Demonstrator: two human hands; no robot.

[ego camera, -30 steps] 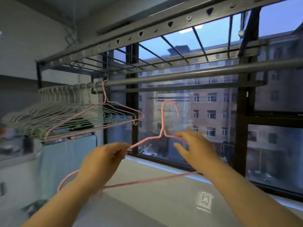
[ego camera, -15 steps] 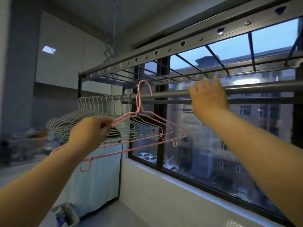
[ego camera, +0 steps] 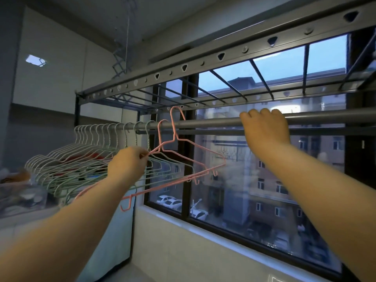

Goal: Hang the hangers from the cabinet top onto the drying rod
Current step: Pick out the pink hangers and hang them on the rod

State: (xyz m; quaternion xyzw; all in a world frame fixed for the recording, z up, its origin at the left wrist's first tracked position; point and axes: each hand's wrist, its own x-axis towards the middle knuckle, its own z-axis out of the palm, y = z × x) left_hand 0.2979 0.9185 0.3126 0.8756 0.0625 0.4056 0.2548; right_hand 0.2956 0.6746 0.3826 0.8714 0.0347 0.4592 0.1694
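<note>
A grey drying rod [ego camera: 205, 123] runs across the window under a metal rack. My left hand [ego camera: 127, 164] pinches the shoulder of a pink wire hanger [ego camera: 200, 147]; its hook rises above the rod at the left of centre. A second pink hanger [ego camera: 160, 131] hangs on the rod just beside it, and several pale green hangers [ego camera: 97, 157] are bunched along the rod's left end. My right hand [ego camera: 264, 129] grips the rod further right, fingers curled over its top.
The perforated rack frame [ego camera: 223, 55] sits just above the rod. A dark-framed window [ego camera: 254, 180] fills the wall behind. A pale cabinet [ego camera: 109, 231] stands low at the left, with cluttered items [ego camera: 18, 186] on a surface at the far left.
My right hand let go of the pink hanger, rose and took hold of the rod. My left hand lifted the hanger up to the rod beside the other pink one.
</note>
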